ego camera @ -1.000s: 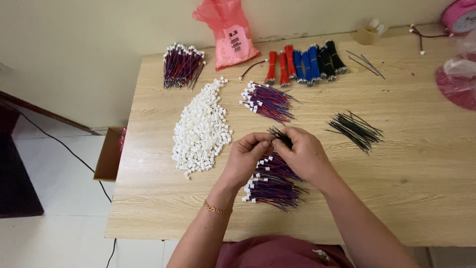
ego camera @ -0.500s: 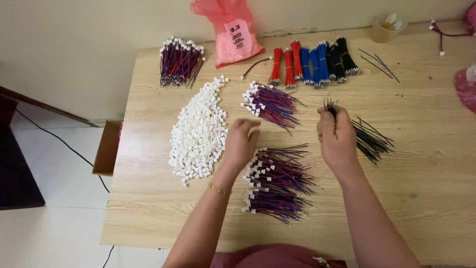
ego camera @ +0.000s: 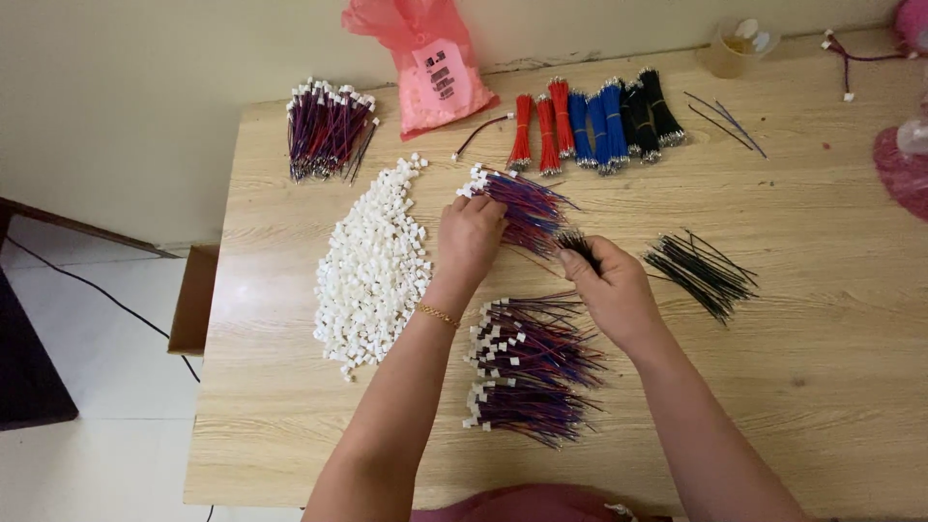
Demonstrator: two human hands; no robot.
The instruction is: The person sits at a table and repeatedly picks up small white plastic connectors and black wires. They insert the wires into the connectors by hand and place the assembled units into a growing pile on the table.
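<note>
My left hand [ego camera: 471, 237] reaches into a small bundle of red, blue and black wires with white connectors [ego camera: 527, 201] at the middle of the wooden table [ego camera: 822, 367]; its fingers close on the wires there. My right hand [ego camera: 607, 282] is shut on a small bunch of thin black wires [ego camera: 578, 242], held just right of the left hand. A heap of small white plastic connector housings [ego camera: 375, 263] lies left of my left hand. A larger pile of finished wires with connectors [ego camera: 530, 365] lies below both hands.
Loose black wires [ego camera: 703, 268] lie to the right. Tied bundles of red, blue and black wire [ego camera: 592, 116] sit at the back, beside a pink plastic bag [ego camera: 422, 60] and another wire bundle [ego camera: 326, 132]. A small clear cup [ego camera: 732, 45] stands at the back right.
My right hand came back left from the loose black wires with a small bunch in it. My left hand moved up from the connector heap's edge to the wire bundle.
</note>
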